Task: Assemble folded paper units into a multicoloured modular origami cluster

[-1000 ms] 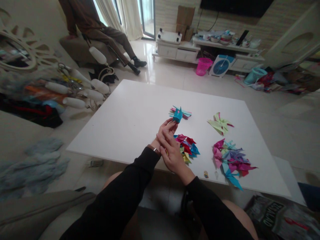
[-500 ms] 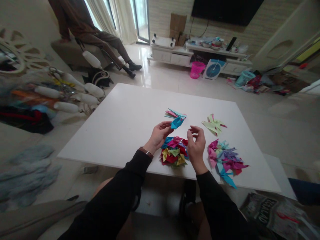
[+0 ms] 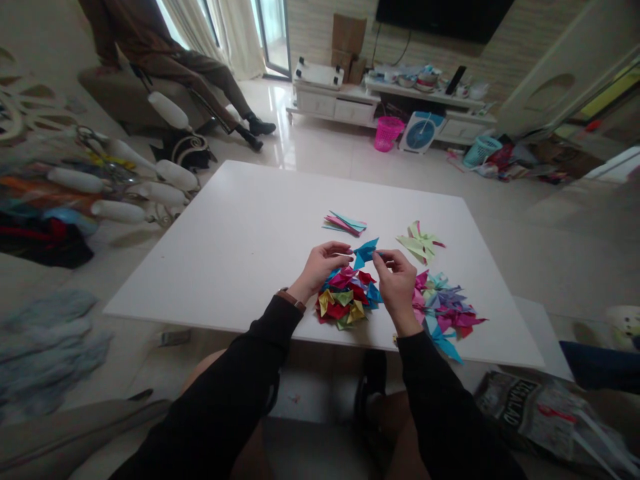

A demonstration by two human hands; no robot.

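A blue origami paper crane (image 3: 366, 253) is held up above the white table between my two hands. My left hand (image 3: 325, 265) pinches its left tip with bent fingers. My right hand (image 3: 397, 280) grips its right end between thumb and forefinger. Just below lies a pile of folded paper cranes (image 3: 345, 300) in red, gold, pink, green and blue. Behind my hands rests a bundle of narrow folded paper pieces (image 3: 345, 223) in pink and light blue. To the right sits another heap of cranes (image 3: 453, 310), partly behind my right hand.
Light green folded papers (image 3: 421, 243) lie at the right of the white table (image 3: 210, 253). A person (image 3: 200, 73) sits at the far left, behind a lamp with white shades (image 3: 170, 175). A pink basket (image 3: 389, 133) and a fan (image 3: 421, 132) stand by the TV cabinet.
My right hand has come to the blue crane and taken hold of its right end. The crane has shifted right and turned, with its wings spread. My view has moved slightly.
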